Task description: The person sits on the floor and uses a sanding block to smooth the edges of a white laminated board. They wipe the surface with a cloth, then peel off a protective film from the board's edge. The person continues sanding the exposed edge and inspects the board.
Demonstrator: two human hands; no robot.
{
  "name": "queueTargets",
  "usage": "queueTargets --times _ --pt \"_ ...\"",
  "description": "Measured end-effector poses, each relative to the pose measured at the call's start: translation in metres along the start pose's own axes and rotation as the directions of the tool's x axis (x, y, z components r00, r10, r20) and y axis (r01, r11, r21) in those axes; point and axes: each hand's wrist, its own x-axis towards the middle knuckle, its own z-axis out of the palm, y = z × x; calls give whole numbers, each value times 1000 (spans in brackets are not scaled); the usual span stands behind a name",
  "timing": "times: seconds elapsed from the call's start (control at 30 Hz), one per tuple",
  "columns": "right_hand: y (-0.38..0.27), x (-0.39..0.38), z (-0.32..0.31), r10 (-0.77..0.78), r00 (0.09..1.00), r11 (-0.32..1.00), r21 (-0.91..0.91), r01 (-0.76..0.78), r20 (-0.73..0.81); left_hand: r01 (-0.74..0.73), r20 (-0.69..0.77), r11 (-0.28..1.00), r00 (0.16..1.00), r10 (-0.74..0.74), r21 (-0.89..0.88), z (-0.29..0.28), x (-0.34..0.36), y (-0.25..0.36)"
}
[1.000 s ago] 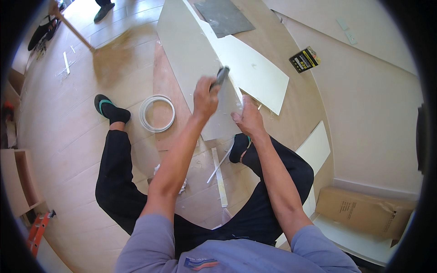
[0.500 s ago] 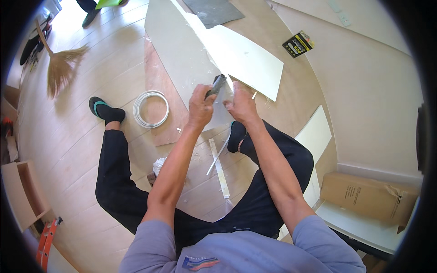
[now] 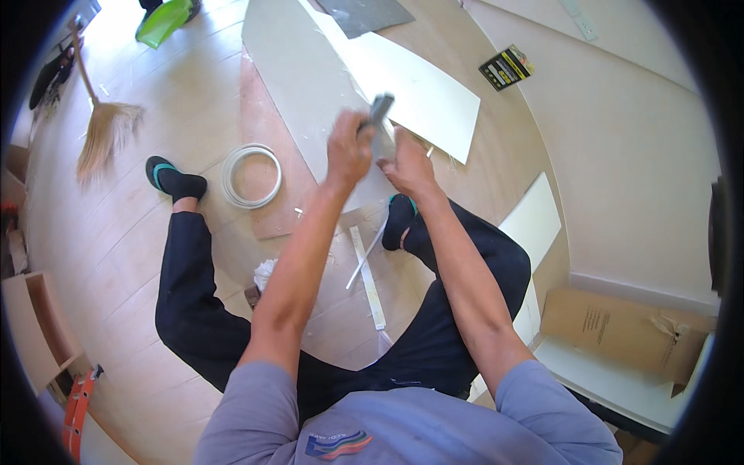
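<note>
Wooden floor with black-yellow packet (image 3: 505, 67), brown carton (image 3: 628, 332); left hand (image 3: 348, 151) gripping grey tool (image 3: 377, 110), right hand (image 3: 408, 165) unclear.

This was a room under renovation or fit-out, used as a makeshift workshop. Pale wood-plank flooring (image 3: 139, 256) lay strewn with cut white panels (image 3: 418, 93), offcut strips (image 3: 367, 275) and shavings. A straw broom (image 3: 105, 132) and a green dustpan (image 3: 164, 19) lay nearby, with a coil of white edging (image 3: 251, 176), a flattened cardboard box (image 3: 620, 329) and bare white walls (image 3: 635, 139)
</note>
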Motion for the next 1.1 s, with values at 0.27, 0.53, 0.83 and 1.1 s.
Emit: queueTargets --times 0.27,0.53,0.83,1.1 --pt "-5 0 -2 27 999 1000 11 -27 -32 -3 -136 999 991 -3 -45 -5 68 -12" --pt "1 5 -11 69 995 997 39 -72 70 94 4 995 996 -94 -32 2 -2 -21" --pt "12 7 4 25 998 1000 -8 -26 -59 -8 -137 998 991 -1 -65 9 81 -23" --pt "23 9 3 -15 999 1000 10 15 -52 60 -23 998 998 -60 15 6 -16 -41"
